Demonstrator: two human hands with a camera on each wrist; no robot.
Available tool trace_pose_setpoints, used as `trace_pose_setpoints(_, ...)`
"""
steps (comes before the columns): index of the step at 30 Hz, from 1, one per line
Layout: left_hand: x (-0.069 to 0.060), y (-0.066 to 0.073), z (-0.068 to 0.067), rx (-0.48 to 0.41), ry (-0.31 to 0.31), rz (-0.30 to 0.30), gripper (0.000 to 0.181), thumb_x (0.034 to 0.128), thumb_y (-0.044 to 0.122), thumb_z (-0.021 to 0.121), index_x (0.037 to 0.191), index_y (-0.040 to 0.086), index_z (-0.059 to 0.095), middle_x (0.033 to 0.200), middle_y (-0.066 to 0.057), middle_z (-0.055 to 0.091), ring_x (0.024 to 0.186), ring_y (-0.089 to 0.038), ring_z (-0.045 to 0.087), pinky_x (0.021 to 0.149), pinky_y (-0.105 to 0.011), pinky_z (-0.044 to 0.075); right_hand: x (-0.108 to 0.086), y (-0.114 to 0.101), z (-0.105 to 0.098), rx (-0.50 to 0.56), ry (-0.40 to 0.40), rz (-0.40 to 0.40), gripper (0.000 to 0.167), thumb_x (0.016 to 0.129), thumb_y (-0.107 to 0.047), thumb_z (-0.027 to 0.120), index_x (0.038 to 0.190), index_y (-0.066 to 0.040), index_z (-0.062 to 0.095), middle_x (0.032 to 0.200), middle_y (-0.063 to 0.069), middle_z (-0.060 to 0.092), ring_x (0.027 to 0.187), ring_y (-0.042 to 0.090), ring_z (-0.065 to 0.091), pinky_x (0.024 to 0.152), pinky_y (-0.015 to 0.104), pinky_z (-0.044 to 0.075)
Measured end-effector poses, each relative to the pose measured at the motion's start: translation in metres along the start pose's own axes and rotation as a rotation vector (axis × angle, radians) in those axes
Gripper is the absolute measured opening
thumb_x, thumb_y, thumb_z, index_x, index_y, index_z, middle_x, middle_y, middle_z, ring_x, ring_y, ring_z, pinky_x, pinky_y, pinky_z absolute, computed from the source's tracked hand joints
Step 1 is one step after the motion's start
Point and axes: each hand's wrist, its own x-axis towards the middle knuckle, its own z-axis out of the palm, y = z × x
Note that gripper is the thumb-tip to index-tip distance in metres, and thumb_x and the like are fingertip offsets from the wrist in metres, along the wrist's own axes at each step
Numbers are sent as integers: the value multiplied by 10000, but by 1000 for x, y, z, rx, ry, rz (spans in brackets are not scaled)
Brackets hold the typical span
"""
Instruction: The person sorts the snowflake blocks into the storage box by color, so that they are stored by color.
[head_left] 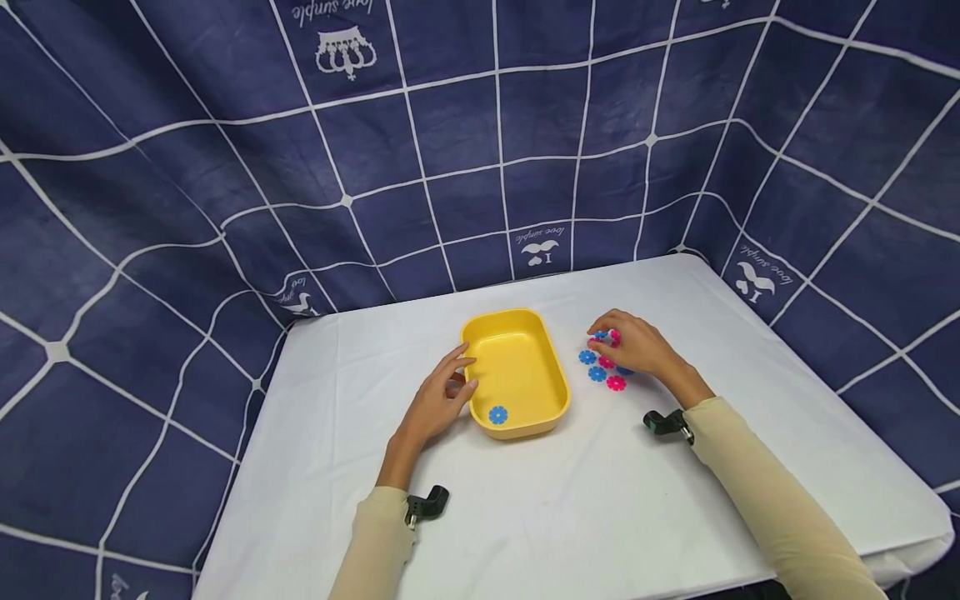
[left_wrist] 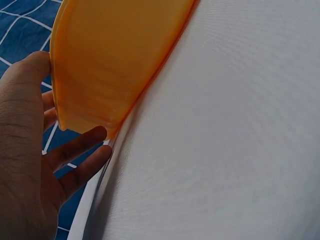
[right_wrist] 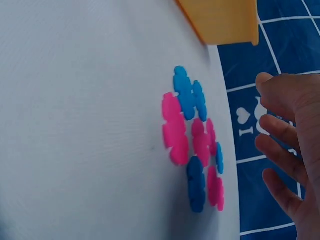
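Note:
A yellow tray (head_left: 521,362) stands on the white table, with one blue flower-shaped disc (head_left: 498,415) lying in its near left corner. My left hand (head_left: 433,404) rests against the tray's left side, fingers spread and thumb at the rim; the left wrist view shows the fingers fairly straight along its wall (left_wrist: 110,70). To the right of the tray, my right hand (head_left: 633,343) hovers over a loose group of pink discs (right_wrist: 175,132) and blue discs (right_wrist: 196,185). In the right wrist view its fingers bend loosely, with nothing between them. Part of the group is hidden beneath that hand in the head view.
White cloth (head_left: 510,508) covers the table. A dark blue curtain (head_left: 465,150) with white grid lines hangs behind and at both sides. Small black cameras (head_left: 663,422) are worn at the wrists over beige sleeves.

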Motion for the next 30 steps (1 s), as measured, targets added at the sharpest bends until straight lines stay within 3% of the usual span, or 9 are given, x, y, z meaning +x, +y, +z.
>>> trace_pose_setpoints(8, 0, 0, 1, 4, 0, 3, 510, 1095, 411, 634, 1530, 148, 586, 1727, 160, 334, 1166, -184, 680, 945, -375, 627, -5, 8, 7, -16, -40, 10, 271, 941, -218, 824, 1187, -104, 812, 1321, 161, 691, 1281, 405, 612, 1091, 652, 502)
trace_pose_setpoints(30, -2, 2, 1, 1, 5, -8, 506, 1093, 415, 634, 1526, 159, 587, 1732, 151, 330, 1170, -184, 665, 946, -394, 630, 0, 13, 20, -44, -110, -23, 366, 914, -276, 870, 1228, -96, 813, 1364, 168, 660, 1317, 405, 566, 1134, 666, 452)
